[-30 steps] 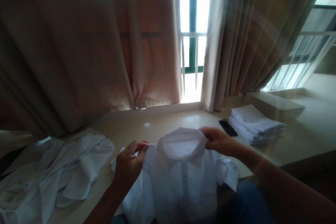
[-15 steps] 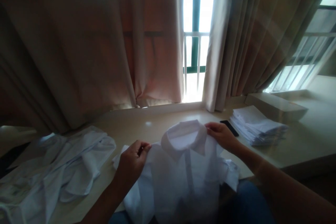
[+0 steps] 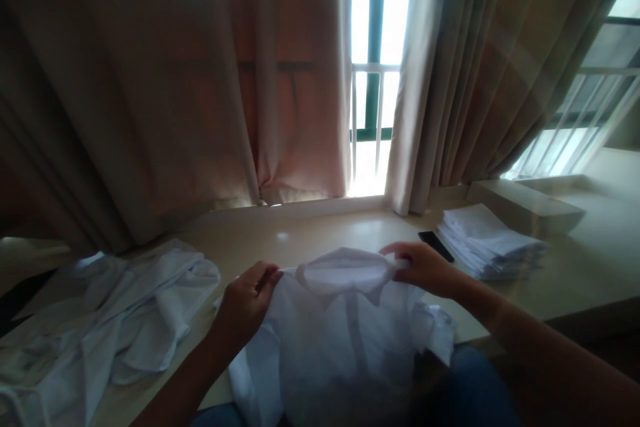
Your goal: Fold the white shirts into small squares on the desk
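Note:
A white collared shirt hangs in front of me over the near edge of the pale table, its collar at the top. My left hand pinches the shirt's left shoulder, fingers closed on the cloth. At the right end of the collar, my right hand grips the fabric. The shirt's lower part drops out of view over my lap.
A heap of crumpled white shirts lies on the table at the left. A neat stack of folded white cloth sits at the right, with a dark phone beside it. Curtains hang behind the table.
The collar has dropped lower and flattened forward. Both hands kept their hold at the shoulders, the right one moving slightly down and toward me.

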The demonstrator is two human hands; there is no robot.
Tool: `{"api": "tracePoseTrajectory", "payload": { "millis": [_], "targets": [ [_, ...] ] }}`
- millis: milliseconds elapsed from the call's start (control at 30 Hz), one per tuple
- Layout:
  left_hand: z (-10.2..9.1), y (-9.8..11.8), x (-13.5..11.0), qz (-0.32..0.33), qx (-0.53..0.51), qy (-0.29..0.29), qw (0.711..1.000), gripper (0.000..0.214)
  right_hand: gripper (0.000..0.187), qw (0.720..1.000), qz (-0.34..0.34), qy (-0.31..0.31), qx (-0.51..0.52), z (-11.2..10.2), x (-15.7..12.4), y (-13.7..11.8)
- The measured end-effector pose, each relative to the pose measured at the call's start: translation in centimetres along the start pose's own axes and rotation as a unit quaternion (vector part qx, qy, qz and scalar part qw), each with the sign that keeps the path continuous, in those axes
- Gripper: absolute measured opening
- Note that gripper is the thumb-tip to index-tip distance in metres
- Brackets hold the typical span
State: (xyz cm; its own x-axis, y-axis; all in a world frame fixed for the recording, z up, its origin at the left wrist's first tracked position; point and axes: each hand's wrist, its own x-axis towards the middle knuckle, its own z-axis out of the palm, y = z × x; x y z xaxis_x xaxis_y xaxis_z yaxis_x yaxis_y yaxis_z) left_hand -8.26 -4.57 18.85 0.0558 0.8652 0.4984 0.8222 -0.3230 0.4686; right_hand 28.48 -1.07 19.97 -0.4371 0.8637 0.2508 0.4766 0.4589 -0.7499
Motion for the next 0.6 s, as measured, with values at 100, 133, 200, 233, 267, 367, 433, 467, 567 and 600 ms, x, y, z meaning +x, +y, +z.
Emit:
{"api": "tracePoseTrajectory", "payload": {
  "millis": [100, 133, 200, 233, 267, 367, 433, 467, 567, 600],
  "targets": [
    [-1.7, 0.4, 1.2, 0.047, 0.055, 0.027, 0.997, 0.022, 0.017, 0.992, -0.023, -0.017, -0.119, 0.0, 0.0, 1.5],
    [-2.5, 0.6, 1.6, 0.067, 0.076, 0.034, 0.994, 0.022, 0.01, 0.989, -0.024, -0.015, -0.146, -0.3, 0.1, 2.1],
    [-4.1, 1.1, 2.7, 0.115, 0.126, 0.048, 0.984, 0.022, 0.018, 0.984, -0.009, 0.025, -0.177, -1.2, 0.4, 3.0],
    [-4.9, 1.3, 3.4, 0.138, 0.154, 0.053, 0.977, 0.023, 0.024, 0.982, 0.002, 0.06, -0.178, -1.9, 0.6, 3.2],
    [-5.8, 1.4, 4.1, 0.157, 0.183, 0.056, 0.969, 0.025, 0.027, 0.98, 0.011, 0.1, -0.17, -2.8, 0.8, 3.2],
    [-8.7, 1.9, 6.8, 0.19, 0.255, 0.053, 0.947, 0.033, 0.032, 0.97, 0.0, 0.204, -0.132, -6.4, 1.7, 1.2],
    [-10.8, 2.1, 8.8, 0.197, 0.279, 0.04, 0.939, 0.043, 0.035, 0.958, -0.034, 0.248, -0.137, -9.3, 2.3, -1.7],
    [-11.9, 2.3, 9.9, 0.196, 0.282, 0.03, 0.939, 0.049, 0.036, 0.949, -0.053, 0.272, -0.15, -10.8, 2.6, -3.6],
    [-15.4, 2.5, 12.3, 0.168, 0.267, 0.0, 0.949, 0.058, 0.043, 0.912, -0.109, 0.323, -0.229, -15.3, 3.3, -9.6],
    [-16.6, 2.5, 12.9, 0.147, 0.26, -0.001, 0.954, 0.059, 0.045, 0.899, -0.126, 0.331, -0.258, -16.7, 3.4, -11.5]
  ]
}}
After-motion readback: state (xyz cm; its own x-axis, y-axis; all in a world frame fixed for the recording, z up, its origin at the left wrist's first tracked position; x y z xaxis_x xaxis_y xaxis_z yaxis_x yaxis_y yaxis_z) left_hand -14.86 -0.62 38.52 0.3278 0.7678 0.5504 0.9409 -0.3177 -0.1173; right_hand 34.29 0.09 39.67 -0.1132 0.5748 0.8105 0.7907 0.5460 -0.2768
